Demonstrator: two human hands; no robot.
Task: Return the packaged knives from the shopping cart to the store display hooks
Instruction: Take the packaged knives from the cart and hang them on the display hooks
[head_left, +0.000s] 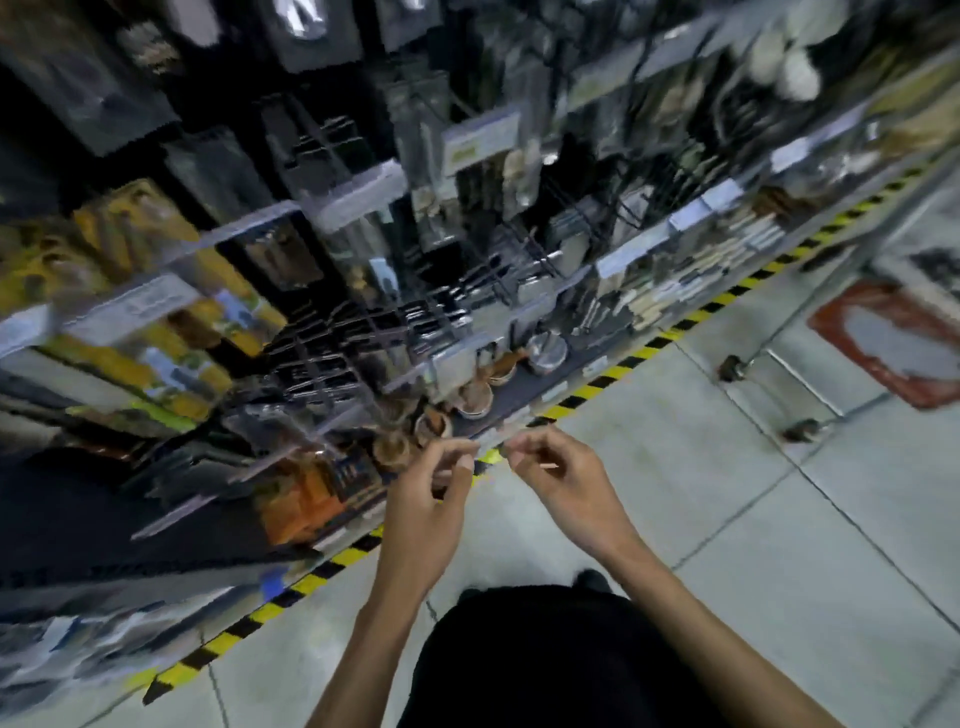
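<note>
Head view is heavily motion-blurred. Landmark: display rack, which fills the upper left, hung with dark packaged goods on hooks, price tags along its rails. A tiled floor is seen right of and below the rack, with a yellow-black hazard stripe laid along the rack's base. A shopping cart frame with castors is seen well right of the rack, across the stripe; its contents cannot be told. Round bowls are seen on the rack's lowest shelf, just above the stripe. Left hand and right hand are held near each other just in front of the rack's bottom edge, both with fingers curled narrow, thumb and forefinger pinched. A thin pale item seems pinched between the two hands; too blurred to confirm as a knife package. Packaged knives cannot be told apart on the rack.
</note>
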